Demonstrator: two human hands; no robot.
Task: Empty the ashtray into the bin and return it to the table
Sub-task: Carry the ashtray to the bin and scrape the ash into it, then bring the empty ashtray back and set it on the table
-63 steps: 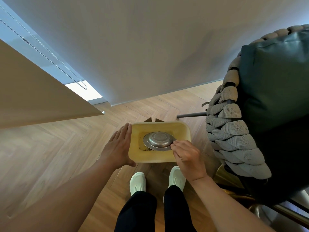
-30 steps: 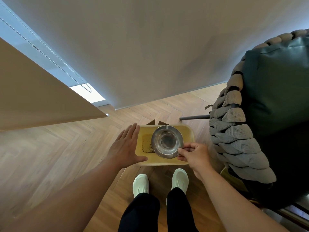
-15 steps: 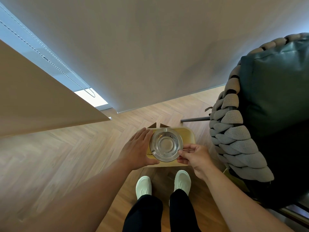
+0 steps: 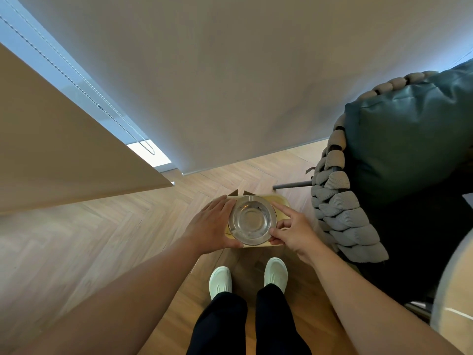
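Note:
A round metal ashtray (image 4: 252, 221) is held upright above the yellow bin (image 4: 281, 204) on the floor, its shiny bowl facing up with nothing visible in it. My left hand (image 4: 211, 226) cups its left rim, thumb under the near edge. My right hand (image 4: 291, 230) grips the right rim between thumb and fingers. The ashtray and hands cover most of the bin's opening.
A woven grey chair with a dark green cushion (image 4: 407, 149) stands close on the right, one dark leg (image 4: 291, 185) by the bin. A beige surface (image 4: 64, 149) juts in from the left. A wall and a blind cord (image 4: 107, 114) lie ahead. My feet (image 4: 247, 276) stand on wooden flooring.
The ashtray went from upside down over the bin to upright. My left hand moved from the bin's side onto the ashtray's left rim. The ashtray rose towards me.

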